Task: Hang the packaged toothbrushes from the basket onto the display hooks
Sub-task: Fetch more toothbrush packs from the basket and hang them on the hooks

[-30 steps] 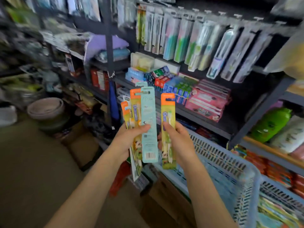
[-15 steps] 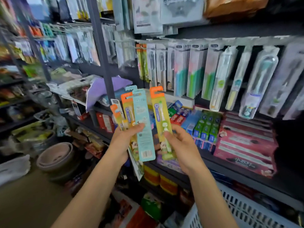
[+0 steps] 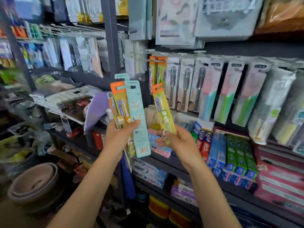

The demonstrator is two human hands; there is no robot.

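My left hand (image 3: 119,133) grips a fan of several toothbrush packs (image 3: 130,109): orange-topped yellow ones and a long teal card with a barcode in front. My right hand (image 3: 176,139) holds one orange-topped yellow toothbrush pack (image 3: 162,106) by its lower end, tilted left, its top just below two matching orange packs on a hook (image 3: 158,71). Along the same rail to the right hangs a row of toothbrush packs (image 3: 213,89). The basket is out of view.
Toothpaste boxes (image 3: 230,155) and pink boxes (image 3: 279,183) fill the shelf under the hooks. A dark upright post (image 3: 111,40) stands left of the hooks. Stacked brown basins (image 3: 34,186) sit on the floor at lower left. More hanging packets (image 3: 65,53) cover the left shelving.
The view has lifted from the basket to the hook rail. Both hands have risen with their packs, and the right hand's pack has moved apart from the left bundle toward the orange packs.
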